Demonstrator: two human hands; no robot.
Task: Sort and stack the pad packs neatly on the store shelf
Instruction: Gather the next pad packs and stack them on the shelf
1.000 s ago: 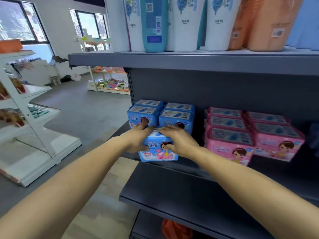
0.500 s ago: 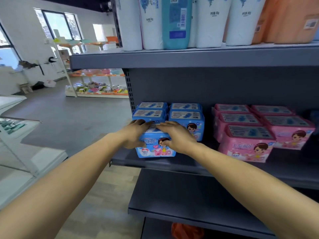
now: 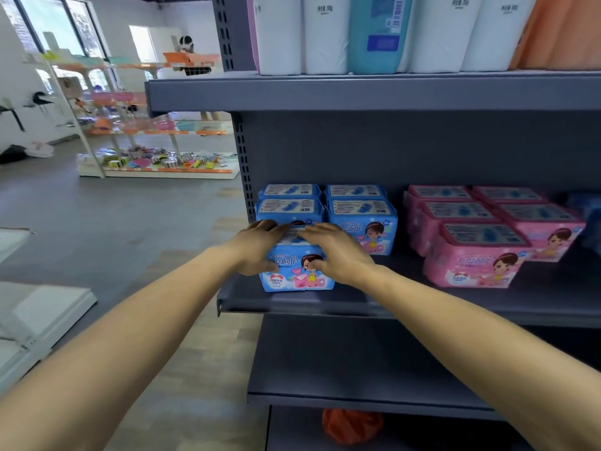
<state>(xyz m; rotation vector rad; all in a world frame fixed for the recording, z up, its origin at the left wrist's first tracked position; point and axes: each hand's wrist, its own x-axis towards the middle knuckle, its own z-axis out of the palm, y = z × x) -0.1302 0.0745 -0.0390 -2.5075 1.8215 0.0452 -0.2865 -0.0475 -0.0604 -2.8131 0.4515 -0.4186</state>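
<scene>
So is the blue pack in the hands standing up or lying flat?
Standing up. The front blue pack sits on the shelf with its picture facing out, left hand and right hand gripping its sides.

One head-worn wide view looks forward and down, close to the grey shelf point(image 3: 455, 307); edges perhaps distorted.

Shelf point(image 3: 357, 304) is seen as painted metal, dark grey, matt and smooth; perforated upright point(image 3: 242, 164) likewise metal. Blue pack point(image 3: 297, 271) is wrapped in glossy printed plastic film, slightly crinkled at the top seam. Pink packs point(image 3: 471, 262) are covered in the same shiny film. White rolls point(image 3: 325, 34) above are wrapped in smooth soft plastic. Floor point(image 3: 113, 216) is shown as matt grey, with wood-look planks nearer. Orange bag point(image 3: 351, 424) below: material cannot be told.
</scene>
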